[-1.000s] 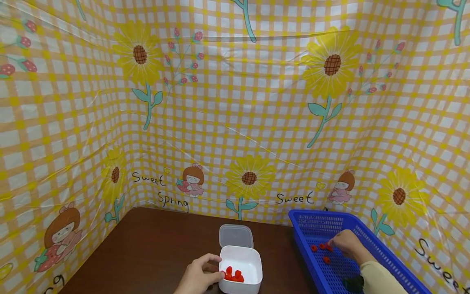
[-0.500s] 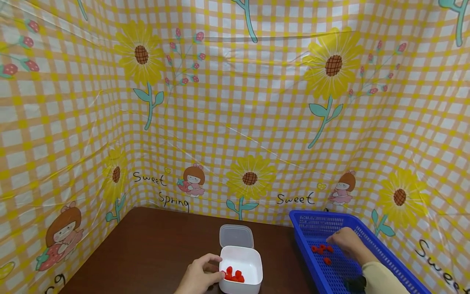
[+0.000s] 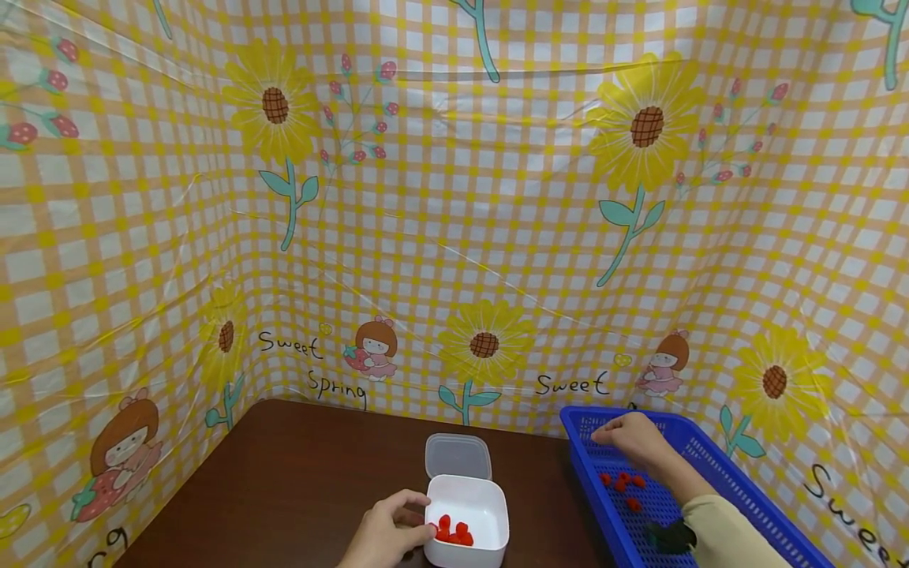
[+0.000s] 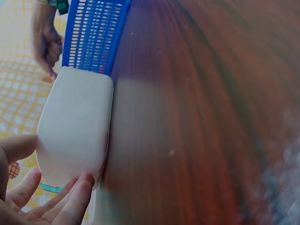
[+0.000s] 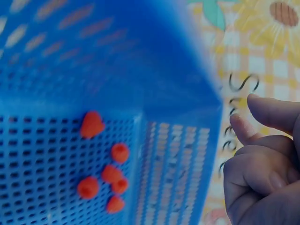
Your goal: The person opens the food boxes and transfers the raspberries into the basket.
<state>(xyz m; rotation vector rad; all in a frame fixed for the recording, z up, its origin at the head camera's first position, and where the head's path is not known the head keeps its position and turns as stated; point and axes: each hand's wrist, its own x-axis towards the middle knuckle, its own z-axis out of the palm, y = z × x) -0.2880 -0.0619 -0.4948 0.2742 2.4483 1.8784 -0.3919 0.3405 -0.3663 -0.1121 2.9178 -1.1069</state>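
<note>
In the head view my left hand [image 3: 392,527] holds the near-left side of a small white plastic box [image 3: 493,527], thumb and fingers curled at its wall. Several red raspberries [image 3: 454,536] lie in the front of that box. The left wrist view shows fingertips against the white box [image 4: 77,119] from outside. My right hand [image 3: 639,443] hovers over the far part of the blue basket [image 3: 600,505], above more raspberries [image 3: 624,480]. In the right wrist view this hand [image 5: 269,154] has curled fingers, thumb and index tips apart; I cannot tell whether the palm hides anything.
A translucent lid [image 3: 458,456] lies right behind the white box on the dark brown table [image 3: 319,473]. The basket has perforated walls and stands at the right. A checked, flowered cloth [image 3: 454,237] hangs behind and at both sides. A dark green item [image 3: 671,538] sits at my right wrist.
My right hand has lifted off the raspberries in the basket and moved up and left toward its far-left rim. My left hand stays at the white box.
</note>
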